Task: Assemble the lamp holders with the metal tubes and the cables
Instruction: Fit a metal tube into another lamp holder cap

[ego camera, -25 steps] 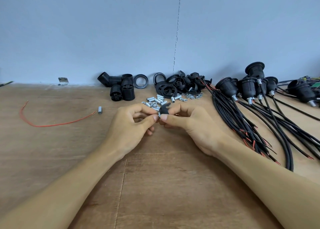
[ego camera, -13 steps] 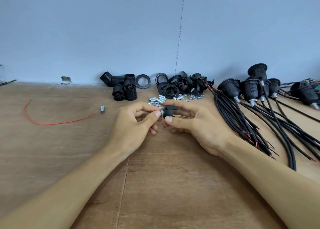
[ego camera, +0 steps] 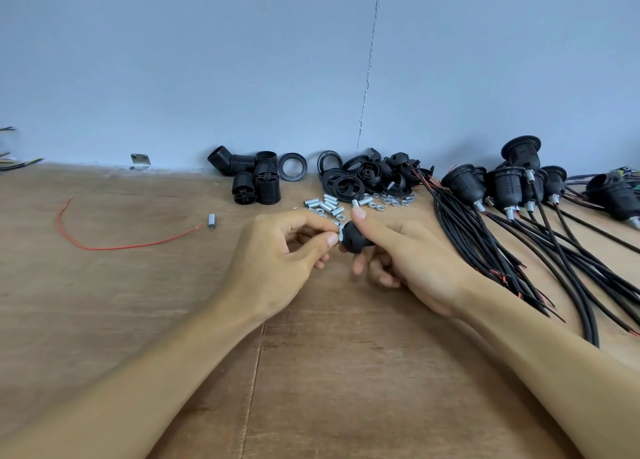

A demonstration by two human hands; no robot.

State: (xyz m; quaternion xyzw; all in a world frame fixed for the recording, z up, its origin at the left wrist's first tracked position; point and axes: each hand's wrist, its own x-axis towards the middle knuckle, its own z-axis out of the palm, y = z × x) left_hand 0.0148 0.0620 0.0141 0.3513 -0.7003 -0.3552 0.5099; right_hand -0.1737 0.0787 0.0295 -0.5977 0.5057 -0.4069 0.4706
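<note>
We hold the work between our two hands, just above the table (ego camera: 311, 372) and near its middle. Our right hand (ego camera: 415, 261) grips a black lamp holder cap (ego camera: 358, 239), forefinger laid over its top and the other fingers curled below. Our left hand (ego camera: 277, 254) pinches a small metal tube (ego camera: 340, 230) between thumb and forefinger at the cap's left end. The cap's axis runs roughly level from right to left, its narrow end facing our left hand, so the tube meets it end-on. We judge the coming move to be a turning of tube against cap along that line. How far the tube is seated we cannot tell, since our fingertips hide the joint. The left hand is the nearer to the tube, the right to the cap. Just beyond our fingers lie the loose metal tubes (ego camera: 329, 204) and the nuts (ego camera: 391, 200), with the pile of black rings and caps (ego camera: 360, 178) behind them and the threaded holder bodies (ego camera: 258, 184) to its left. To the right, the finished holders (ego camera: 502, 188) trail their black cables (ego camera: 502, 250) close beside our right wrist, which could snag. A red wire (ego camera: 121, 247) and a lone tube (ego camera: 211, 221) lie well apart on the left. Nothing stands between our hands.
</note>
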